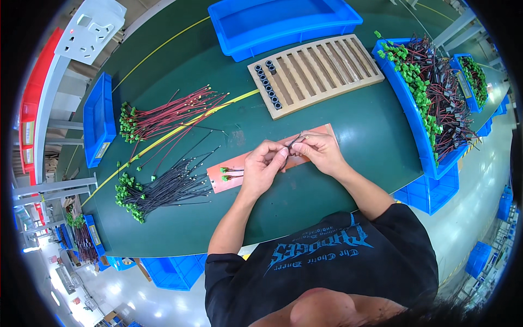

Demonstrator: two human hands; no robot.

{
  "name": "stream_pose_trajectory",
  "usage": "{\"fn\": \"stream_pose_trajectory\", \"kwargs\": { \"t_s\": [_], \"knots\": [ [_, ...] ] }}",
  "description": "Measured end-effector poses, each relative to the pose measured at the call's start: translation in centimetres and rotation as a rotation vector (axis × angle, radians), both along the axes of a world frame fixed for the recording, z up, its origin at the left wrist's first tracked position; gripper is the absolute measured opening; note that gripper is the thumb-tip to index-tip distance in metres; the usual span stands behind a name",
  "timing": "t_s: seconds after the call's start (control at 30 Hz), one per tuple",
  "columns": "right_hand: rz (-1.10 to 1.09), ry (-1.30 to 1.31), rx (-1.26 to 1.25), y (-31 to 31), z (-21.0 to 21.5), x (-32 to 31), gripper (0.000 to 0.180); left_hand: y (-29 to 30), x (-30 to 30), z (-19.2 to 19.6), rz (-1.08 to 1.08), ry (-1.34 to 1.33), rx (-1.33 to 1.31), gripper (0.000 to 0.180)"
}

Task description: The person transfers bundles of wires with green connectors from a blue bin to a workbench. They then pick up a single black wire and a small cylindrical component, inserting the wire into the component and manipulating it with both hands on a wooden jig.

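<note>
A dark green workbench (338, 125) carries blue bins (283, 22), a slotted wooden rack (321, 68) and bundles of red wires (169, 117) and black wires (163, 191). Over an orange mat (234, 169), the left hand (264, 166) and right hand (321, 150) pinch a thin dark wire (291, 144), possibly sleeved.

Both hands (291, 155) pinch thin black wire (292, 143) above orange mat (239, 163).
</note>
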State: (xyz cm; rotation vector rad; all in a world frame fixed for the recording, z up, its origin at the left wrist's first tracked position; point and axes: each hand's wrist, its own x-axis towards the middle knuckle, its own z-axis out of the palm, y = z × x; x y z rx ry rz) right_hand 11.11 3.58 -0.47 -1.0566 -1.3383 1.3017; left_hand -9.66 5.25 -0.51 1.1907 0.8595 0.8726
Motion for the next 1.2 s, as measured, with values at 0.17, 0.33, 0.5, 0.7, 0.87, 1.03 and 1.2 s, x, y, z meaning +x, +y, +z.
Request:
{"fn": "stream_pose_trajectory", "kwargs": {
  "t_s": [0.17, 0.33, 0.5, 0.7, 0.87, 1.03, 1.2],
  "knots": [
    [-0.06, -0.02, 0.072, 0.0, -0.5, -0.3, 0.018, 0.1, 0.0, -0.4, -0.018, -0.088, 0.04, 0.006],
    [-0.066, -0.046, 0.019, -0.1, -0.1, -0.2, 0.02, 0.2, -0.1, -0.5, -0.035, -0.096, 0.072, 0.004],
    [-0.075, -0.033, 0.024, -0.1, 0.0, -0.4, 0.02, 0.2, -0.1, -0.5, -0.031, -0.084, 0.05, 0.003],
    [-0.074, -0.032, 0.041, 0.0, -1.1, -0.2, 0.019, 0.2, -0.1, -0.6, -0.031, -0.05, 0.045, 0.002],
    [-0.082, 0.009, 0.006, 0.0, -1.2, -0.5, 0.019, 0.3, -0.7, -0.6, -0.075, -0.04, 0.02, 0.007],
    [-0.142, 0.002, -0.13, -0.5, -0.7, -0.6, 0.02, 0.6, -1.4, 1.7, -0.09, 0.188, 0.387, 0.037],
    [-0.214, -0.231, 0.052, -1.2, -0.7, -0.6, 0.022, 0.1, -1.9, 0.9, -0.028, 0.343, 0.416, 0.04]
  ]
}}
